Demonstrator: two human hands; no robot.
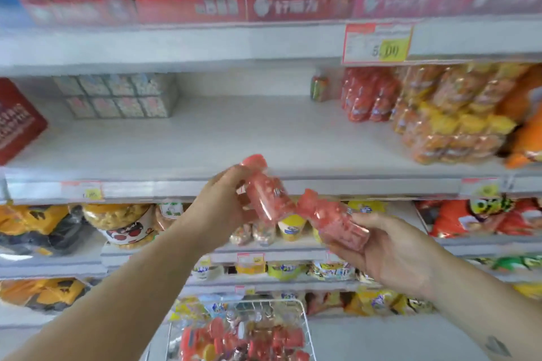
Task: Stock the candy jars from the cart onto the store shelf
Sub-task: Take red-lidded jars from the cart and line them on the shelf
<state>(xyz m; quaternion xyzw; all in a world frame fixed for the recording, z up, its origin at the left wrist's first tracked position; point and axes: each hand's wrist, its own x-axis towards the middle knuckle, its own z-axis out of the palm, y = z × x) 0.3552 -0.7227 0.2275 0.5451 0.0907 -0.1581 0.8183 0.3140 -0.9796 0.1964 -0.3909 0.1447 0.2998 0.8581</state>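
Both hands are raised in front of the shelving, one pink candy jar in each.

Left hand (223,202): the fingers are curled round the body of the left jar (265,193). The jar is tilted, its red cap uppermost and level with the front lip of the middle shelf (234,138).

Right hand (390,249): palm up, with the fingers and thumb wrapped round the lower half of the right jar (334,221). This jar lies at a slant, its cap pointing up and left toward the base of the left jar (touching or only just beside; motion blur, cannot tell).

Both jars are in the air before the shelf edge, not resting on the board.

On the middle shelf:
- a pastel box (117,97) at back left
- a red carton (17,120) at far left
- wrapped red bottles (369,97) and orange snack packs (440,114) on the right

A price tag (378,44) hangs on the rail above.

Low in the view, between the forearms, is the wire cart (305,316). More red-capped jars (249,340) are heaped inside it.
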